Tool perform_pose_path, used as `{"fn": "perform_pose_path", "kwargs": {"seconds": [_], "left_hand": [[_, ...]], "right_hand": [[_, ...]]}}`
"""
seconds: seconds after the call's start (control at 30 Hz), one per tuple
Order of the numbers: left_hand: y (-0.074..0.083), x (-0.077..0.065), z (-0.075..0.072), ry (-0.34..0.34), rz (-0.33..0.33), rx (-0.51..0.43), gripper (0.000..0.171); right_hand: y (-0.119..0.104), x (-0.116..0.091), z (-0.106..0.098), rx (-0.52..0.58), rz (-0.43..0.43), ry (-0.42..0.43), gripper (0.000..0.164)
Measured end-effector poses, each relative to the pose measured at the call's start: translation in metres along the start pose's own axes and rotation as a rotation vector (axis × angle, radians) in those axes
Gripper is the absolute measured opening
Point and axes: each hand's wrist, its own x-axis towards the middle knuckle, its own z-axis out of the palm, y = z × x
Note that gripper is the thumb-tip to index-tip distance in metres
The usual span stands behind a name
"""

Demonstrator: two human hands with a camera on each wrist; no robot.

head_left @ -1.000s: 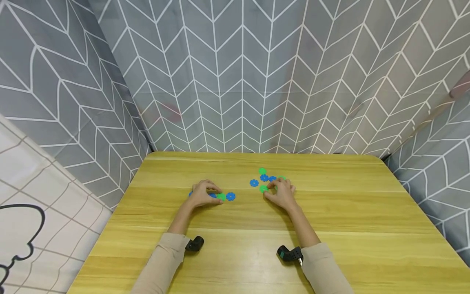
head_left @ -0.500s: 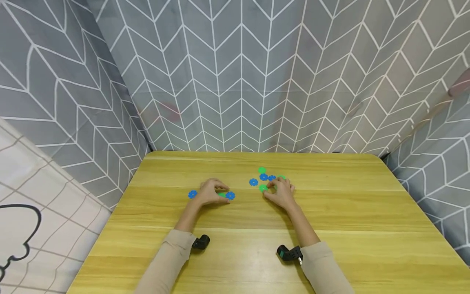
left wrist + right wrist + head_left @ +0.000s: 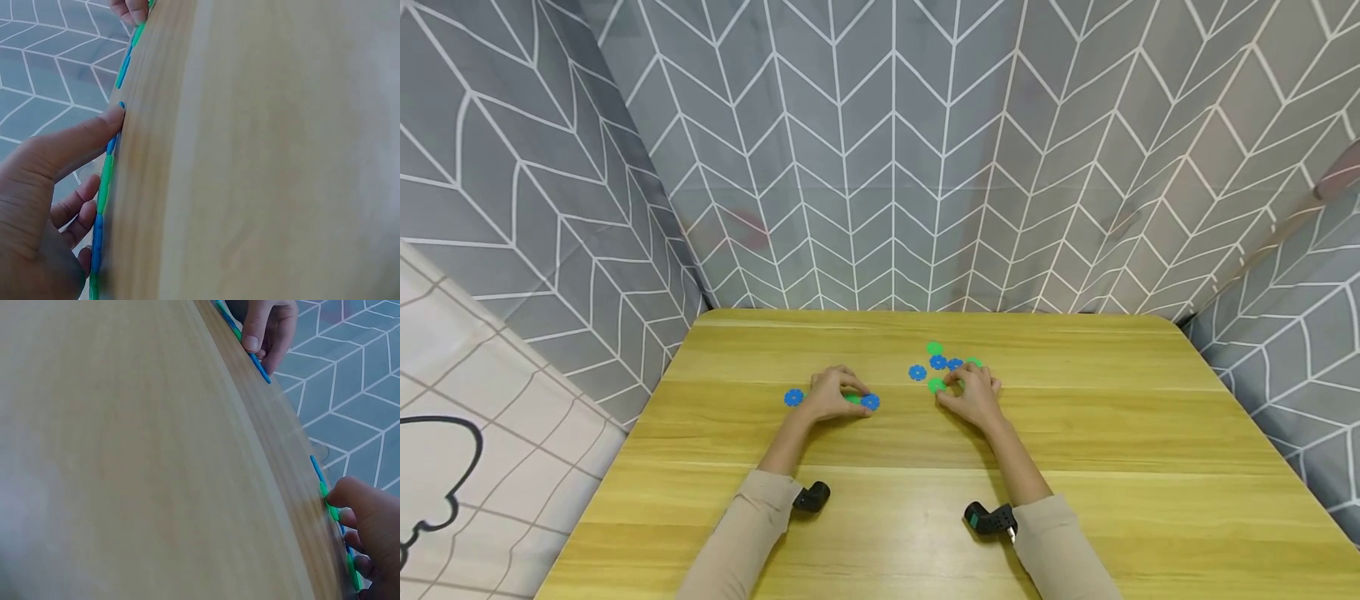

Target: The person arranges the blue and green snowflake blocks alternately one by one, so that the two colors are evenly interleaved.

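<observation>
My left hand (image 3: 833, 395) is over a row of flat notched plastic discs, with thumb and forefinger at opposite edges of the blue disc (image 3: 870, 402) at the row's right end. Behind that disc a green disc (image 3: 853, 398) partly shows under the fingers. Another blue disc (image 3: 793, 397) lies left of the hand. My right hand (image 3: 976, 396) has thumb and forefinger at the edges of a green disc (image 3: 936, 386); its palm hides part of the pile. In the right wrist view, the thumb (image 3: 350, 494) meets the green disc's edge.
Beyond the right hand lie loose blue discs (image 3: 917, 372) and green discs (image 3: 934, 348), some close together. The wooden table (image 3: 895, 500) ends at a grey patterned curtain (image 3: 865, 167). Both wrists carry a black camera (image 3: 988, 518).
My left hand has shifted right along the row, from the green disc to the blue disc at its end, uncovering the leftmost blue disc. The right hand stays almost still.
</observation>
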Motion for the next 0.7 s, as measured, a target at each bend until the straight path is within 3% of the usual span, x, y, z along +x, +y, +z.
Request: {"fn": "perform_pose_path", "kwargs": {"seconds": [0.5, 0.7], "left_hand": [[0.0, -0.001, 0.001, 0.015, 0.0, -0.002, 0.026], [0.001, -0.002, 0.0, 0.013, -0.003, -0.005, 0.026]], "right_hand": [[-0.004, -0.001, 0.006, 0.066, -0.069, 0.103, 0.024], [-0.01, -0.002, 0.012, 0.098, -0.105, 0.093, 0.023]]}}
